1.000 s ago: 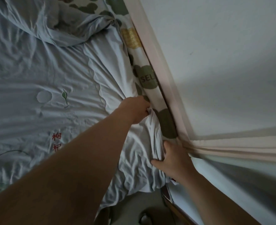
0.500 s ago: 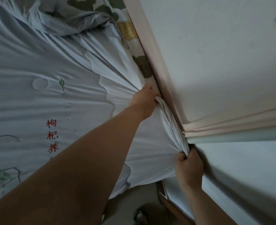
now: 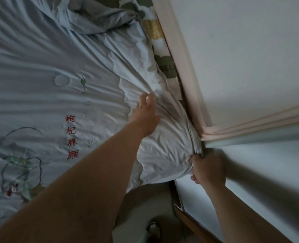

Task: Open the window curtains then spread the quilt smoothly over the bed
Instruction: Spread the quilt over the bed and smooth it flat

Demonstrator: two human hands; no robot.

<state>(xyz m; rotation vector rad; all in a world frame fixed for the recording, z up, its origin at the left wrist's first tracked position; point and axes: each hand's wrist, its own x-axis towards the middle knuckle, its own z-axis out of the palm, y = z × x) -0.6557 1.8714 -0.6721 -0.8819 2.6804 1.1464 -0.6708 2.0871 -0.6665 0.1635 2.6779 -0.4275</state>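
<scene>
Left hand [image 3: 145,116], gripping the edge a moment earlier, now lies open, fingers loosely extended, on the quilt [image 3: 57,58] filling the frame's left; right hand [image 3: 206,170] grips its corner, lower right of centre, beside the wall [image 3: 250,67].

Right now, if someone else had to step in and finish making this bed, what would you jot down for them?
Left hand: open, fingers flat on the quilt near its wall-side edge.
Right hand: grips the quilt's corner, low where the wall turns.
Done: the quilt lies mostly spread out.
Left: a heap of bunched pale cloth at the far end, creases fanning out from the left hand, and a strip of patterned sheet uncovered along the wall.
The curtains are out of view, so check them.
</scene>
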